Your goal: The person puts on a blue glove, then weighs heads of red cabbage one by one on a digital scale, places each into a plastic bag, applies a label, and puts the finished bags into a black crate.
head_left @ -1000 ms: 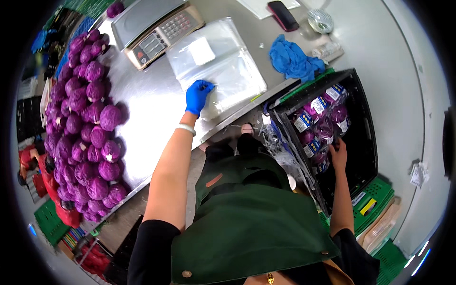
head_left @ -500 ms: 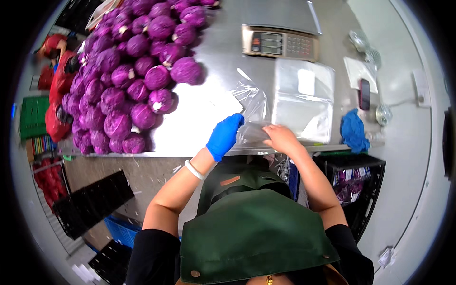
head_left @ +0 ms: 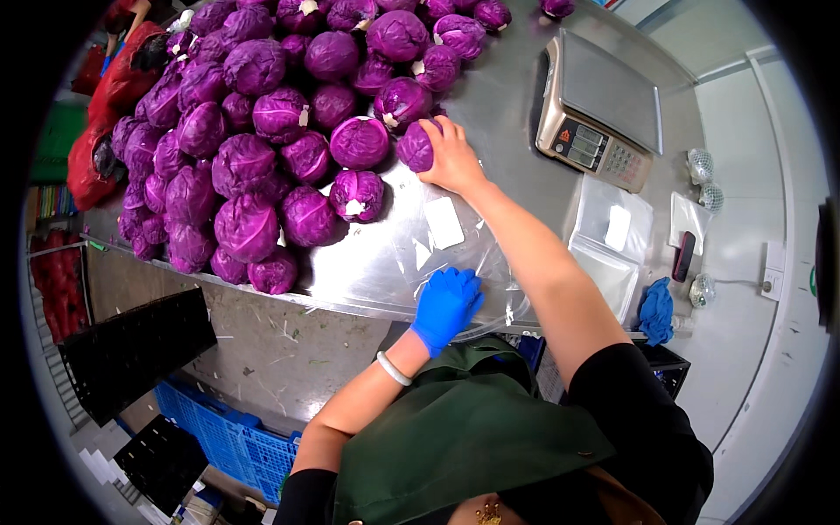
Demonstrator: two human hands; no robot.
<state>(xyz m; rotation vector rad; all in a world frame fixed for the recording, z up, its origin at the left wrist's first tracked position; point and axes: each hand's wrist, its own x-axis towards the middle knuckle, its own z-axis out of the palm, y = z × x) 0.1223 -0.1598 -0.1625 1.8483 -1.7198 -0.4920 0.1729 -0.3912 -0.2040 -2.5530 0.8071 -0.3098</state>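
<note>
My right hand (head_left: 454, 159), bare, reaches forward with its fingers wrapped round a red cabbage (head_left: 415, 147) at the right side of a large heap of red cabbages (head_left: 245, 164). My left hand (head_left: 447, 306), in a blue glove, stays low by the table's front edge. Its fingers are curled closed on a clear plastic bag (head_left: 497, 278), which lies crumpled on the metal table beside the glove and partly beneath my right forearm. The bag's mouth cannot be made out.
A scale (head_left: 604, 131) stands at the back right, with a stack of clear bags (head_left: 604, 262) in front. Farther right are a phone (head_left: 684, 256) and a crumpled blue glove (head_left: 656, 312). A white card (head_left: 444, 222) lies mid-table. Black crates (head_left: 140, 350) stand on the floor at left.
My right hand has let go of the plastic bag and moved forward and left onto a cabbage. My left hand stays with the bag. The whole view has turned and shifted.
</note>
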